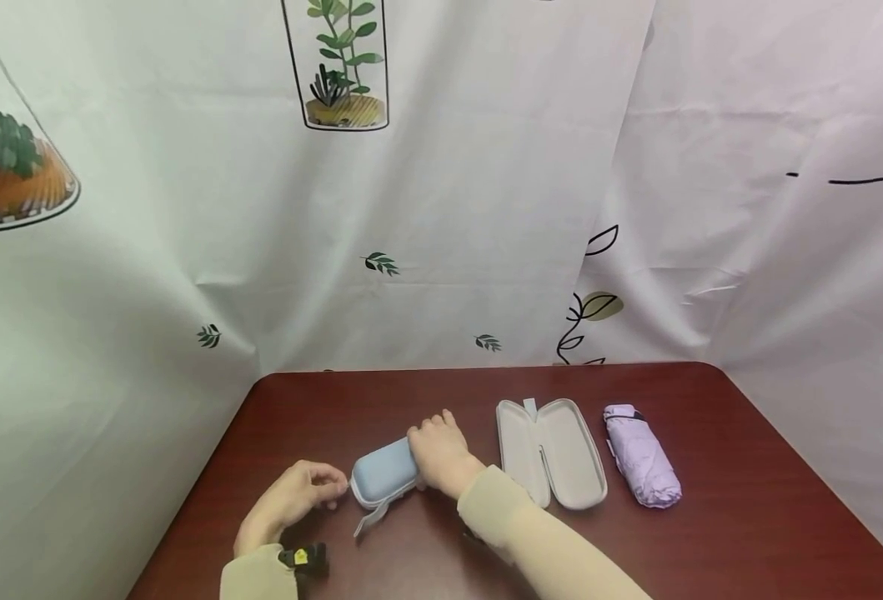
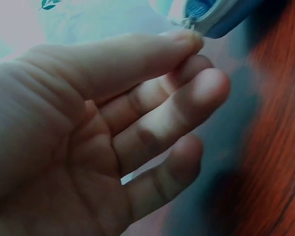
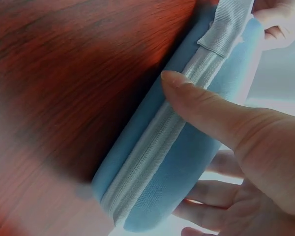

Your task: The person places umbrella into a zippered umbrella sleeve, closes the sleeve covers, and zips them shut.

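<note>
Spreading beneath everything, a glossy red-brown table [image 1: 321, 408] shows dark streaked grain. Nearest, two cream sleeves [image 1: 531, 533] reach over it, with a black device [image 1: 308, 558] bearing a yellow mark at the left wrist. Just beyond, the left hand [image 1: 291, 504] pinches thumb and forefinger at the zipper pull [image 2: 189, 23] on one end of a light blue case [image 1: 384, 472], its other fingers loosely bent. The right hand [image 1: 441, 454] grips the opposite end, thumb against the zipper side and fingers round the back. The case is left of the table's middle, a grey strap [image 1: 371, 518] jutting from its near side. Right of it, a pale grey case [image 1: 572, 458] lies unfolded, and beside that a folded lilac umbrella [image 1: 642, 458] rests aslant. Behind them, the tabletop ends in rounded corners against a creased white fabric backdrop [image 1: 449, 192], printed with small green leaf sprigs [image 1: 381, 263], a black-outlined stem [image 1: 601, 306] and, higher up, plants in glass jars [image 1: 347, 108].
</note>
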`<action>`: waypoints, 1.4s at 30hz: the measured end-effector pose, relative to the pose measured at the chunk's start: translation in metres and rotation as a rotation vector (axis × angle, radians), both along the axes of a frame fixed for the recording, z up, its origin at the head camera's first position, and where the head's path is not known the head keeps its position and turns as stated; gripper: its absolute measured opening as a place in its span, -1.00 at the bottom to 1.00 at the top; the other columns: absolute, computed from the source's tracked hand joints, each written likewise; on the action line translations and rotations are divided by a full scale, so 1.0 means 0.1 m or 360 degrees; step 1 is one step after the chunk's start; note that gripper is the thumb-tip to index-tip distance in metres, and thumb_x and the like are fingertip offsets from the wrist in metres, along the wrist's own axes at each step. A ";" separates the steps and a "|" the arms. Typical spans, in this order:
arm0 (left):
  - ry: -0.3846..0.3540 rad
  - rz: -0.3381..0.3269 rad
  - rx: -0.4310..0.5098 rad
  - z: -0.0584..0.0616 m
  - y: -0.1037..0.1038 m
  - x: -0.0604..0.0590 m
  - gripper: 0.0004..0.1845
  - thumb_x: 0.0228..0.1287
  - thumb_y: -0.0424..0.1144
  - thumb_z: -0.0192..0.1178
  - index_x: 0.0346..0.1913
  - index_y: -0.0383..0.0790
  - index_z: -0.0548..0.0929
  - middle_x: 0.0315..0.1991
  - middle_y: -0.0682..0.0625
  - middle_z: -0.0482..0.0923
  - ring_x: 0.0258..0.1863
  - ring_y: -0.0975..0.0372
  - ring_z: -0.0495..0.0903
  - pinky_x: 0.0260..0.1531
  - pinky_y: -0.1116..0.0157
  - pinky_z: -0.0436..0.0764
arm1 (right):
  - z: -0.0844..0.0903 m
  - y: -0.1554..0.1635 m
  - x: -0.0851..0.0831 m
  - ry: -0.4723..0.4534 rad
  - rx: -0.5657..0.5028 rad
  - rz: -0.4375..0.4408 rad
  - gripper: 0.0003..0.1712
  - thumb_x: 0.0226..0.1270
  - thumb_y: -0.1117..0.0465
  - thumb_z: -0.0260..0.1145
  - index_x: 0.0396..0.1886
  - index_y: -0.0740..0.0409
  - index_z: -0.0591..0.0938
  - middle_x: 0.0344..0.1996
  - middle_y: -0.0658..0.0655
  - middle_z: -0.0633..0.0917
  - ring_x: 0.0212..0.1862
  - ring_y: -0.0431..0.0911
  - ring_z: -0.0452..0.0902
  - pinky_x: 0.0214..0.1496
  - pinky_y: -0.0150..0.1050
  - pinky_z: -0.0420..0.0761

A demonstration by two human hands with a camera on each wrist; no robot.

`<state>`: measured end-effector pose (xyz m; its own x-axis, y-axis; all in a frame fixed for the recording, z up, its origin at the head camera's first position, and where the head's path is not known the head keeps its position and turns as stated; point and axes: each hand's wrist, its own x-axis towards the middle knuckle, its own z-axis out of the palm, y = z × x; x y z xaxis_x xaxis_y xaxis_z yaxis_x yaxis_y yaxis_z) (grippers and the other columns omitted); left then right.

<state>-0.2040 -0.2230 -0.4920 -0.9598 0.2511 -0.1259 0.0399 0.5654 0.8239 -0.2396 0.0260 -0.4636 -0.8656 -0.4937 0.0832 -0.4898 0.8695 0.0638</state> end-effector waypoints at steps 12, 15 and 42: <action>0.0260 0.0262 -0.0320 -0.05 0.12 -0.08 -0.97 0.13 -0.34 0.38 -0.40 -0.20 0.72 -0.51 0.07 0.57 -0.50 0.24 0.45 -0.44 0.26 0.43 | -0.09 0.06 -0.02 0.0015 -0.0088 0.0066 -0.29 -0.38 -0.11 0.71 -0.15 0.06 0.67 -0.36 0.06 0.64 -0.24 -0.03 0.51 -0.05 -0.16 0.50; 0.0357 0.0280 -0.0348 -0.09 0.15 -0.13 -0.96 0.18 -0.30 0.36 -0.37 -0.19 0.72 -0.47 0.08 0.59 -0.45 0.24 0.43 -0.39 0.25 0.42 | -0.09 0.07 -0.02 0.0006 -0.0105 0.0056 -0.28 -0.36 -0.10 0.71 -0.12 0.06 0.67 -0.34 0.06 0.64 -0.22 -0.03 0.51 -0.08 -0.17 0.52; 0.0060 0.0012 -0.0089 -0.04 0.11 -0.04 -0.96 0.15 -0.31 0.35 -0.32 -0.18 0.74 -0.33 0.03 0.63 -0.29 0.20 0.48 -0.25 0.22 0.43 | -0.12 -0.07 0.02 0.0185 0.0024 -0.0200 -0.27 -0.37 -0.37 0.59 -0.33 0.10 0.73 -0.46 0.00 0.69 -0.39 -0.01 0.63 -0.37 -0.14 0.55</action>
<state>-0.2085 -0.2119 -0.4964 -0.9659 0.2376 -0.1031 0.0660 0.6107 0.7891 -0.2372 0.0189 -0.4754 -0.9057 -0.3839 0.1799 -0.3656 0.9221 0.1271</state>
